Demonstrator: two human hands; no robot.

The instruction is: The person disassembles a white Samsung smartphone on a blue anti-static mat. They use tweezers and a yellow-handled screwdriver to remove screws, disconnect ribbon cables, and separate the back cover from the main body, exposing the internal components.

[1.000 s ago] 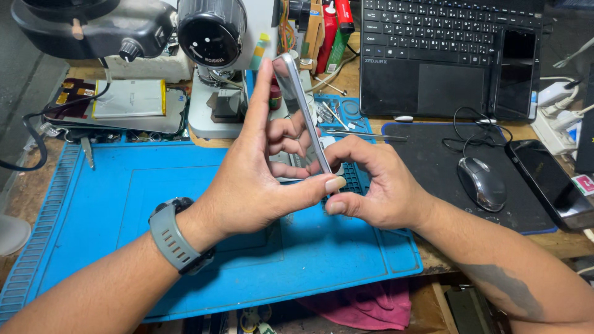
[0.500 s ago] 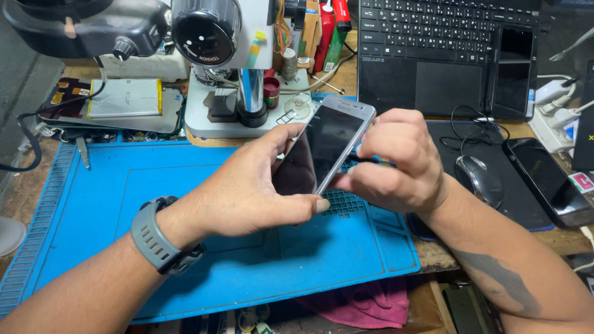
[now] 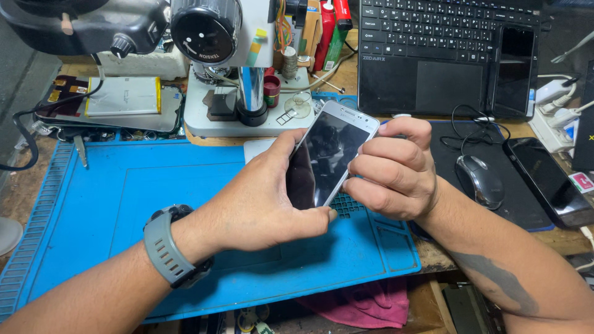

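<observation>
A white-framed smartphone [image 3: 331,158] with a dark screen faces up toward me, held above the blue work mat [image 3: 124,210]. My left hand [image 3: 260,201], with a grey watch on the wrist, grips the phone's left edge and lower end. My right hand [image 3: 390,170] clasps its right edge, fingers curled over the side. Both hands hold the same phone, which is tilted with its top end pointing away to the right.
A microscope stand [image 3: 241,68] rises behind the mat. A laptop [image 3: 445,49] with a dark phone on it sits at back right. A mouse [image 3: 479,179] and another black phone [image 3: 547,182] lie on the right. A disassembled tablet [image 3: 117,99] lies at back left. A pink cloth [image 3: 365,306] hangs below the mat.
The phone was turned from edge-on and upright to screen-up and tilted. Both hands kept their hold and shifted slightly right.
</observation>
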